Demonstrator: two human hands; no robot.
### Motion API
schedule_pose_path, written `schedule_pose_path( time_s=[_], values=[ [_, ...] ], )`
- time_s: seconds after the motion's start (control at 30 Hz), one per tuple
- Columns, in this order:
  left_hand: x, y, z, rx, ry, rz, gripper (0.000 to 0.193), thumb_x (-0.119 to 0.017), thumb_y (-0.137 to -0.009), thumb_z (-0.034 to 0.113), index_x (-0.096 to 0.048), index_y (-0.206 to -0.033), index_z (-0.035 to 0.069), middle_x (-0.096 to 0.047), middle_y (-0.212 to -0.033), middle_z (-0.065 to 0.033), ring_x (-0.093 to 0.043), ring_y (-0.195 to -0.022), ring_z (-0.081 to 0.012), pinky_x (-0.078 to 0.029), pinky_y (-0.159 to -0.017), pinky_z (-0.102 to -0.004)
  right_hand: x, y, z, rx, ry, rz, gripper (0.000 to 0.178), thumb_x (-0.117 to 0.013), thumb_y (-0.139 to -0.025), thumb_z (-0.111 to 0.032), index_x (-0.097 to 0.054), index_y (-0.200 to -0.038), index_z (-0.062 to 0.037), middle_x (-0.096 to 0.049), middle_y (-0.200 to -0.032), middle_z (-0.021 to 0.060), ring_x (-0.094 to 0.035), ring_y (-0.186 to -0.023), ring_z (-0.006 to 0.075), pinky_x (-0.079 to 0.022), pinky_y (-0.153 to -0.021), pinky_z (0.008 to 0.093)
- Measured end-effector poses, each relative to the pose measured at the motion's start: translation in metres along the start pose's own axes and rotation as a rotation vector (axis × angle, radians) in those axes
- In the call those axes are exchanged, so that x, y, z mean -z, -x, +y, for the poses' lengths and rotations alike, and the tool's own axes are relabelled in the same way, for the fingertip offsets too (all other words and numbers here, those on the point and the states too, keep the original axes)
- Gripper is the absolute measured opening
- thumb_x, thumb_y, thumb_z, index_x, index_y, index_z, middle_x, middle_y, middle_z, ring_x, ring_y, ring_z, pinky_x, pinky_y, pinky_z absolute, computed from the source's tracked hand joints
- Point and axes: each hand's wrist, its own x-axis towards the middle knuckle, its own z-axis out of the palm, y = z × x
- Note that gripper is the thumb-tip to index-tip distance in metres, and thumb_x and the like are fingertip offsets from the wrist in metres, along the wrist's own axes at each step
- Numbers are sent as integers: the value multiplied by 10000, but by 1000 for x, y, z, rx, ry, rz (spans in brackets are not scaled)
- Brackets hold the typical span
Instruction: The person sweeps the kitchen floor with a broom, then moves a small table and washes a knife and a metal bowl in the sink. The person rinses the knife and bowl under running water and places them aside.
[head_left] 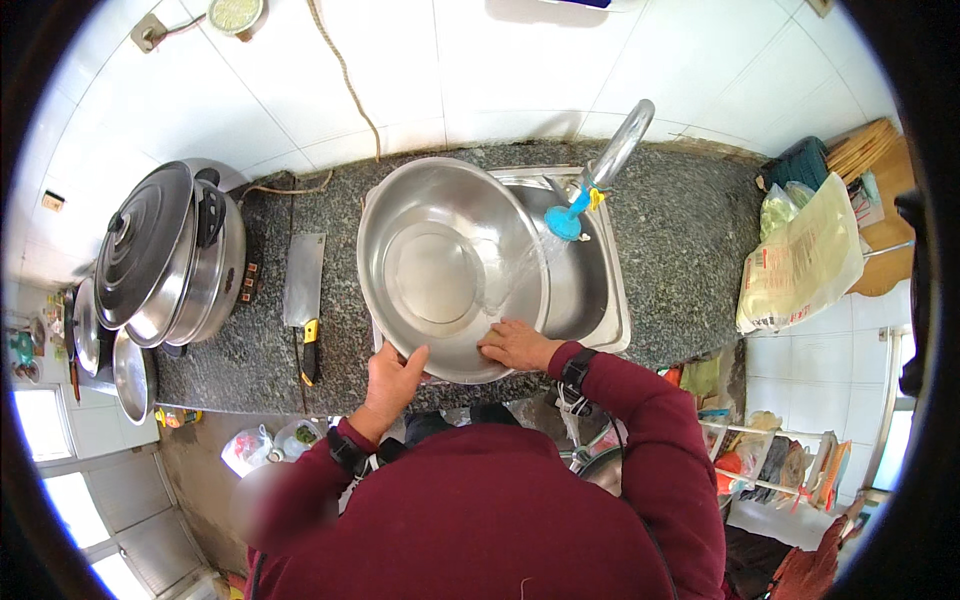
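Note:
A wide stainless steel basin [432, 270] rests tilted over the left part of the sink [618, 318]. Water streams from the blue nozzle [564, 222] of the faucet [630, 130] into the basin's right side. My left hand [393, 385] is closed on the near-left rim, its thumb on top and its other fingers mostly hidden. Over the near-right rim reaches my right hand [520, 346], its fingers curled together against the inner wall. Whatever may be between those fingers is too small to make out.
A cleaver [304, 290] with a black-yellow handle lies left of the basin on the granite counter [680, 240]. Farther left stands a lidded steamer pot [165, 260]. A plastic bag [800, 265] sits at the counter's right end, near a wooden board [885, 210].

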Motion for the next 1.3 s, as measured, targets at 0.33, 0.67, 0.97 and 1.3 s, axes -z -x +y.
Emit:
schedule_pose_path(
  time_s=[0.33, 0.67, 0.97, 1.3],
  values=[
    [41, -58, 26, -137, -139, 8, 284, -684, -868, 238, -647, -884, -43, -641, -669, -46, -561, -514, -75, -464, -452, -238, 24, 12, 39, -136, 226, -151, 354, -480, -909, -344, -595, -1214, -206, -531, -1275, 170, -419, -1256, 442, -327, -1013, 594],
    [24, -38, 4, -96, -216, 0, 210, -605, -834, 129, -643, -786, -72, -646, -642, -72, -597, -550, -85, -489, -475, -262, 48, 24, 74, 5, 298, 66, 231, -577, -809, -299, -638, -989, -167, -606, -1120, 97, -523, -1098, 347, -419, -917, 567],
    [5, -8, 8, -97, -339, 100, 271, -709, -830, 208, -659, -904, -48, -685, -730, -78, -607, -616, -105, -502, -559, -277, 17, 7, 0, -19, -46, -19, 239, -545, -839, -291, -653, -979, -130, -613, -1082, 115, -522, -1095, 341, -415, -911, 504],
    [55, -65, 45, -185, -185, 120, 250, -692, -863, 225, -650, -778, -7, -608, -627, -21, -508, -493, -58, -401, -425, -238, 33, -3, 49, 54, 248, -40, 298, -527, -859, -305, -640, -1084, -145, -584, -1234, 55, -489, -1181, 325, -402, -970, 502]
  ],
)
